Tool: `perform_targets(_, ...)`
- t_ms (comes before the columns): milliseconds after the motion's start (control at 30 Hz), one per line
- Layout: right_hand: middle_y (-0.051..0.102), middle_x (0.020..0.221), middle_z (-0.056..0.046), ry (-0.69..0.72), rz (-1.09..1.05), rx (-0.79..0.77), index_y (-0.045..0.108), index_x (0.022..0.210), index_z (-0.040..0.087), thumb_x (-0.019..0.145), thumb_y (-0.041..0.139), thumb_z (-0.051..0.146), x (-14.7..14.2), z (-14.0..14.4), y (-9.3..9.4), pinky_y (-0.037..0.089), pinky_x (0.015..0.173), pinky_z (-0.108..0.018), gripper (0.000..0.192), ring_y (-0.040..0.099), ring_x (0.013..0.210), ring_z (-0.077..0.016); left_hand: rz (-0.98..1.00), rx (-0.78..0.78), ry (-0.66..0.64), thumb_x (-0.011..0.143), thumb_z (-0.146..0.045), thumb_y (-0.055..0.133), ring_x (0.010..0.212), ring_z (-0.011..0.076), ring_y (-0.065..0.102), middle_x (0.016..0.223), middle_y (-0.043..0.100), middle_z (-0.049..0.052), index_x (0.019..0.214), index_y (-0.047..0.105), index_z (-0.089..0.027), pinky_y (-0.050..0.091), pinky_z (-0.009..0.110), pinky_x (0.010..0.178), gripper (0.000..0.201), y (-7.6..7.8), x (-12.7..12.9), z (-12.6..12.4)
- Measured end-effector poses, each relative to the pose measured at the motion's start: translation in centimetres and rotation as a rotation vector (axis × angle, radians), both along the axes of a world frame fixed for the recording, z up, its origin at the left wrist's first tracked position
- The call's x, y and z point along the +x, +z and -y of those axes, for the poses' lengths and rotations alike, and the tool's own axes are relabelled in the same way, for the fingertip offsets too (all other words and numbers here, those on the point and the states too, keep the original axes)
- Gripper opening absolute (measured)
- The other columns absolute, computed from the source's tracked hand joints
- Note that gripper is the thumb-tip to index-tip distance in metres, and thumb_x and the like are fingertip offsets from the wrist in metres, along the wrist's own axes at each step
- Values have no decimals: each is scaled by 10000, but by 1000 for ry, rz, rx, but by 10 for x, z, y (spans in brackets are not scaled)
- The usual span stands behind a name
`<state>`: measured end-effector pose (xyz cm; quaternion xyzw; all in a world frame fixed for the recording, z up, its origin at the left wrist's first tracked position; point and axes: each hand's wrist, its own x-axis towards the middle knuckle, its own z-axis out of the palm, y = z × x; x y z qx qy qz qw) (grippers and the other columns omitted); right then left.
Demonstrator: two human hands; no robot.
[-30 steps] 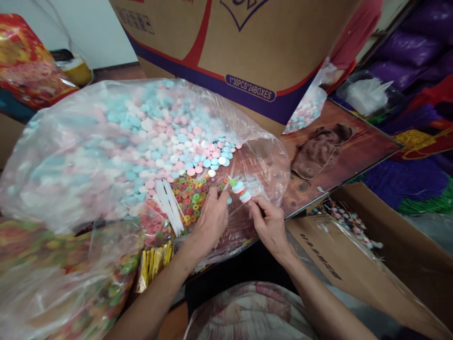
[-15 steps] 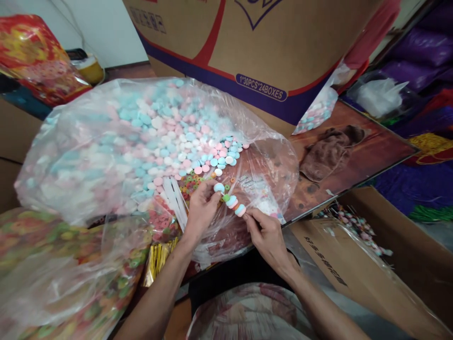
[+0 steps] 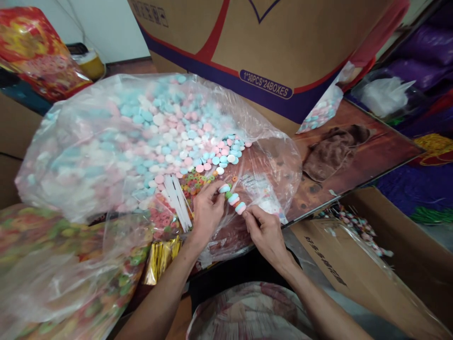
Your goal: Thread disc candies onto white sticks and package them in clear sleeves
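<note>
Between my hands is a short candy skewer [image 3: 233, 199], slanting down to the right. It carries pale blue, white and pink tablets with a green and an orange ring between them. My left hand [image 3: 208, 208] pinches the blue-and-white tablets at its upper end. At its lower end, my right hand [image 3: 264, 231] has thumb and finger closed on the skewer; the stick itself is mostly hidden. Left of my left hand lie white sticks [image 3: 177, 203], with green and orange ring candies [image 3: 196, 183] behind and pinkish-red ring candies [image 3: 163, 217] beside them.
A large clear bag [image 3: 88, 101] of pastel tablets spreads over the table [image 3: 375, 156]. Gold twist ties [image 3: 163, 257] and a bag of ring candies [image 3: 71, 283] are at left. A tall carton [image 3: 219, 33] stands behind. Finished-looking skewers [image 3: 361, 226] lie in an open box [image 3: 318, 250] at right.
The blue-and-white tablets at the skewer's upper end have slid down closer to the green ring, my left hand moving with them. My right hand keeps its pinch. The view has shifted slightly.
</note>
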<state>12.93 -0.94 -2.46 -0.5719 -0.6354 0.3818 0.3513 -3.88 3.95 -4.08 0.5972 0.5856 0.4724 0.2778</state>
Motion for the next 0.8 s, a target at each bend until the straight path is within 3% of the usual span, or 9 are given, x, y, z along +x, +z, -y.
perform_targets(300, 438, 562, 45, -47, -28, -6, 528, 700, 205, 969, 477, 301, -8, -4, -3, 294, 519, -237, 290, 405, 556, -120, -174, 27, -61, 912, -150, 529, 959, 184, 676, 1041, 714, 59, 1166, 701, -201, 525, 306, 882, 311, 16, -4, 6)
perform_targets(533, 421, 567, 44, -49, -50, 13, 540, 699, 207, 968, 481, 308, -10, -5, -3, 303, 509, -235, 293, 395, 549, -120, -73, -4, -37, 954, -281, 536, 1052, 210, 675, 1106, 731, 62, 1167, 716, -229, 513, 342, 959, 283, 14, -2, 5)
perform_targets(800, 406, 586, 46, -56, -43, 44, 503, 687, 207, 966, 473, 309, -13, -6, -5, 304, 525, -239, 298, 377, 554, -115, -31, -26, -53, 947, -282, 547, 966, 188, 683, 1029, 734, 47, 1131, 748, -237, 528, 305, 871, 276, 9, 0, 7)
